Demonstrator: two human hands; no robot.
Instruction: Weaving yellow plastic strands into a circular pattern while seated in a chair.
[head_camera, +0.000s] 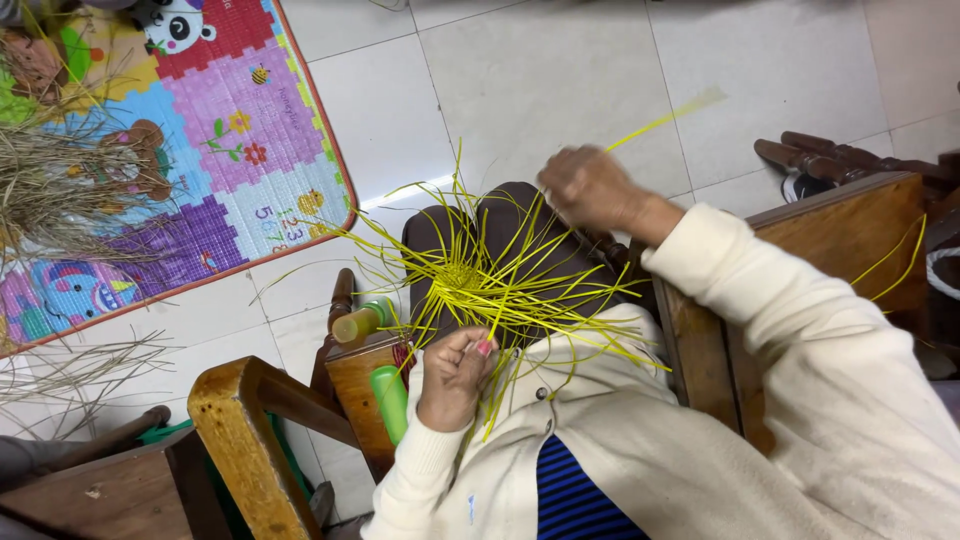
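Radiating from a tight woven centre, the bundle of yellow straw strips lies on the person's lap over dark trousers, its loose ends fanning outward in all directions like spokes. One long yellow strip runs away from the centre up and to the right, its axis slanting diagonally across the white floor tiles.

In the head view, the right hand is raised above the far side of the weave, knuckles toward the camera, its fingers closed around that long strip, the cream sleeve reaching in from the lower right. The left hand sits at the near edge of the weave, wrist bent upward, its fingers curled and pinching several strips together against the thumb.

A green-handled tool rests on a wooden stool just beside the left hand. A colourful play mat with dry grass lies well apart at upper left.
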